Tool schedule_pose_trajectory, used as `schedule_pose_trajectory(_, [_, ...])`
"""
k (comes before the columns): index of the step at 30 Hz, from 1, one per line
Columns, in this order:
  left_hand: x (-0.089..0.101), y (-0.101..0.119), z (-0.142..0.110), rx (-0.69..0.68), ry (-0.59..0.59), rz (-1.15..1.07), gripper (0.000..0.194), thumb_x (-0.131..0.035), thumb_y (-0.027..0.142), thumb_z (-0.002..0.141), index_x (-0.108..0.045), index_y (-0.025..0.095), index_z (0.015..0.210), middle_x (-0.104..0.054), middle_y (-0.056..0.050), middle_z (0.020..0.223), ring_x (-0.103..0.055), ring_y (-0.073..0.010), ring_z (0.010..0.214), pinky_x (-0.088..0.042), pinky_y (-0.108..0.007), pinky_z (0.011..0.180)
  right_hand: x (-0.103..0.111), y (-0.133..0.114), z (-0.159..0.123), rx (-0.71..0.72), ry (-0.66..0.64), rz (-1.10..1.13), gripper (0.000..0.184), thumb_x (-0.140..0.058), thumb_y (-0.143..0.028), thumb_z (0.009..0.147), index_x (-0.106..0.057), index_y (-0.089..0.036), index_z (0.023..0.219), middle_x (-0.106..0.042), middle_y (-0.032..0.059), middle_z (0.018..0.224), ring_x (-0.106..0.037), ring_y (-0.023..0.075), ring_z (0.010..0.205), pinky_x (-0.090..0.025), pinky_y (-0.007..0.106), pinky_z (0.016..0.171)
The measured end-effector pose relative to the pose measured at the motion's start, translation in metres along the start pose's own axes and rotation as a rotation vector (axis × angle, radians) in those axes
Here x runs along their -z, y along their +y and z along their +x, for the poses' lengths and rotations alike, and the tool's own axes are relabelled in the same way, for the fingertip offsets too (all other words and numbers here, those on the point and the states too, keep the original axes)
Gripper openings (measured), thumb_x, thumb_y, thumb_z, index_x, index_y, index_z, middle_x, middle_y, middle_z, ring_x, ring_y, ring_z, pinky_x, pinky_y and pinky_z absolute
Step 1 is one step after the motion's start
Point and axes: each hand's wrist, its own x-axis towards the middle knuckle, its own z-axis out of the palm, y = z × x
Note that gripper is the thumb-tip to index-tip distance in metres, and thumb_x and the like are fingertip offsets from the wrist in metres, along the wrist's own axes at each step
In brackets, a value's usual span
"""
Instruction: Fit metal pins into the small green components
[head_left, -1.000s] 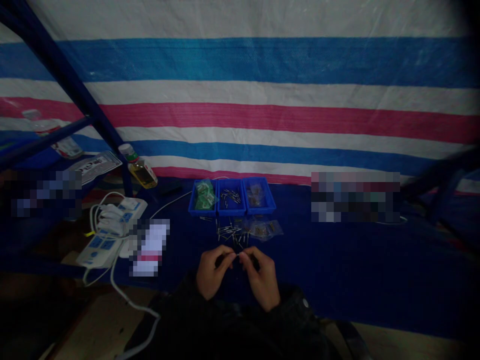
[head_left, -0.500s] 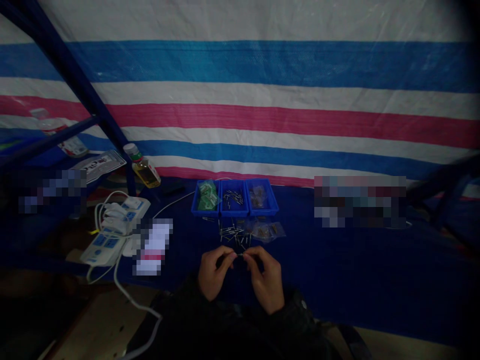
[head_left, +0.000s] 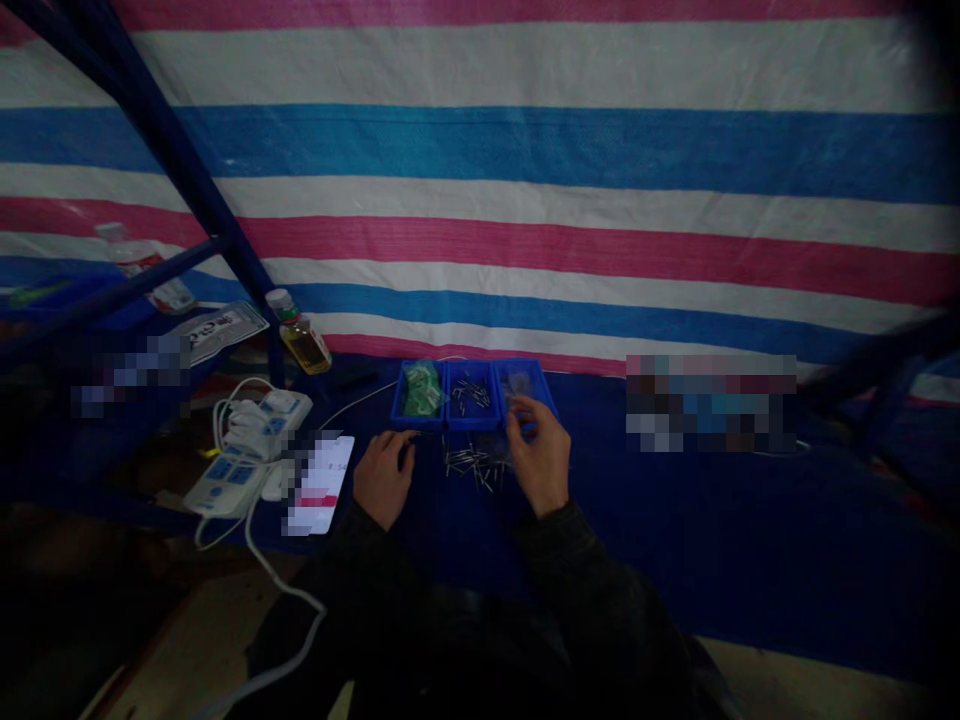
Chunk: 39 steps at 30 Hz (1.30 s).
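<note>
My left hand [head_left: 385, 478] rests on the table just in front of the left blue bin [head_left: 418, 424], which holds a green plastic packet [head_left: 421, 388]. Its fingers reach forward with the thumb apart, and the fingertips are beside a thin metal piece [head_left: 423, 433]. At the front of the right blue bin [head_left: 540, 380] is my right hand [head_left: 544, 450], thumb and forefinger pinched together. What they hold, if anything, is too small to make out. Slim metal pins lie in the middle blue bin [head_left: 471, 392]. A loose pile of similar metal pins [head_left: 474, 464] lies between my hands.
To the left are a phone [head_left: 324, 485] and white power strips [head_left: 247, 450] with plugs and cables. A bottle of yellowish liquid [head_left: 304, 343] stands by the blue metal frame [head_left: 240, 262]. Striped sheeting [head_left: 525, 240] hangs behind the table. A blurred-out item lies at right.
My hands were together in front of the pins, pinching a small piece between them. They have parted: the left went forward and left, the right forward to the right bin. The view shifted slightly.
</note>
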Motion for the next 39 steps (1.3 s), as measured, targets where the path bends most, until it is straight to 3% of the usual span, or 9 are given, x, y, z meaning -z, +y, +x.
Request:
schedule_pose_trajectory(5, [-0.011, -0.011, 0.013, -0.035, -0.085, 0.14, 0.025, -0.051, 0.027, 0.101, -0.072, 0.024, 0.114, -0.072, -0.008, 0.115, -0.065, -0.0261, 0.105, -0.049, -0.038, 0.093, 0.018, 0.015, -0.043, -0.018, 0.024, -0.007, 0.017, -0.056, -0.026, 0.095, -0.069, -0.018, 0.101, -0.071, 0.0049, 0.089, -0.065, 0.018, 0.075, -0.05, 0.031, 0.071])
schedule_pose_trajectory(10, [-0.018, -0.01, 0.017, -0.076, -0.122, 0.163, 0.02, -0.055, 0.03, 0.1, -0.072, 0.026, 0.109, -0.073, -0.007, 0.11, -0.065, -0.0246, 0.1, -0.048, -0.035, 0.086, 0.025, 0.023, -0.072, 0.064, 0.023, 0.012, 0.015, -0.055, -0.025, 0.097, -0.068, -0.019, 0.096, -0.07, 0.0043, 0.086, -0.064, 0.0174, 0.074, -0.05, 0.03, 0.071])
schedule_pose_trajectory(20, [-0.009, -0.01, 0.012, -0.076, -0.1, 0.061, 0.014, -0.057, 0.023, 0.097, -0.066, 0.022, 0.086, -0.067, -0.006, 0.092, -0.062, -0.0235, 0.09, -0.046, -0.035, 0.084, 0.028, 0.022, -0.088, 0.057, -0.054, 0.117, 0.014, -0.054, -0.022, 0.099, -0.068, -0.02, 0.098, -0.069, 0.0044, 0.09, -0.065, 0.019, 0.082, -0.051, 0.032, 0.076])
schedule_pose_trajectory(25, [-0.002, 0.021, -0.002, -0.054, -0.051, -0.395, 0.012, -0.055, 0.029, 0.098, -0.062, 0.021, 0.094, -0.066, -0.002, 0.085, -0.063, -0.0193, 0.078, -0.047, -0.03, 0.075, 0.027, 0.01, -0.091, 0.098, -0.121, 0.163, 0.014, -0.053, -0.021, 0.099, -0.067, -0.021, 0.099, -0.066, 0.0038, 0.087, -0.063, 0.0183, 0.078, -0.05, 0.031, 0.073])
schedule_pose_trajectory(28, [-0.008, 0.05, -0.02, -0.017, -0.126, -0.663, 0.015, -0.056, 0.032, 0.098, -0.063, 0.02, 0.093, -0.066, -0.001, 0.085, -0.063, -0.0177, 0.08, -0.047, -0.027, 0.076, 0.024, 0.005, -0.094, 0.126, -0.174, 0.183, 0.011, -0.055, -0.021, 0.099, -0.066, -0.021, 0.103, -0.067, 0.0046, 0.091, -0.063, 0.0184, 0.079, -0.051, 0.032, 0.075])
schedule_pose_trajectory(31, [-0.02, 0.067, -0.035, 0.015, -0.113, -0.798, 0.015, -0.06, 0.031, 0.096, -0.066, 0.019, 0.091, -0.066, -0.003, 0.089, -0.062, -0.018, 0.084, -0.047, -0.027, 0.077, 0.021, 0.004, -0.096, 0.137, -0.235, 0.181, 0.012, -0.059, -0.022, 0.097, -0.065, -0.022, 0.107, -0.067, 0.005, 0.093, -0.064, 0.0189, 0.08, -0.052, 0.033, 0.077])
schedule_pose_trajectory(39, [-0.035, 0.067, -0.046, 0.139, -0.163, -0.986, 0.018, -0.063, 0.035, 0.095, -0.064, 0.018, 0.092, -0.06, 0.001, 0.079, -0.054, -0.0127, 0.064, -0.044, -0.024, 0.063, 0.014, 0.01, -0.096, 0.165, -0.348, 0.14, 0.007, -0.063, -0.025, 0.097, -0.068, -0.024, 0.101, -0.071, 0.0063, 0.098, -0.068, 0.0219, 0.09, -0.055, 0.035, 0.084])
